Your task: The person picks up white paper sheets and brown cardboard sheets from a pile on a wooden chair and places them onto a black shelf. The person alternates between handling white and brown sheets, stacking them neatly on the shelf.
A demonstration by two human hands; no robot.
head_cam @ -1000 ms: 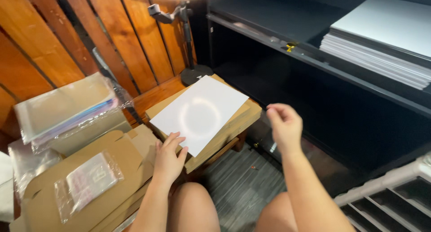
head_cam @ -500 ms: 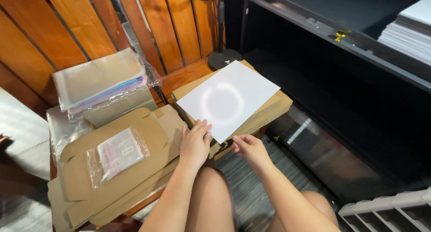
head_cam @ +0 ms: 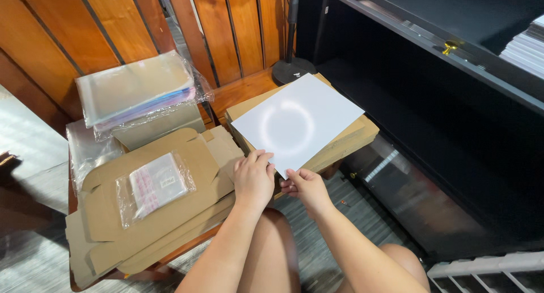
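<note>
Both hands pinch the near corner of a glossy white rectangular sheet [head_cam: 297, 123] atop a brown cardboard stack [head_cam: 345, 143]: left hand [head_cam: 253, 179], right hand [head_cam: 306, 188]. The corner could crease under an uneven grip.

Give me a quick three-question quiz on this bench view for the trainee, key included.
1. True or false: both hands touch the near corner of the white sheet.
2. What does the white sheet lie on? A) brown cardboard stack B) flat box blanks C) floor
3. Fill in: a small clear ____ lies on the flat box blanks.

Key: 1 true, the left hand and right hand meet there. 2 A. 3 bag.
</note>
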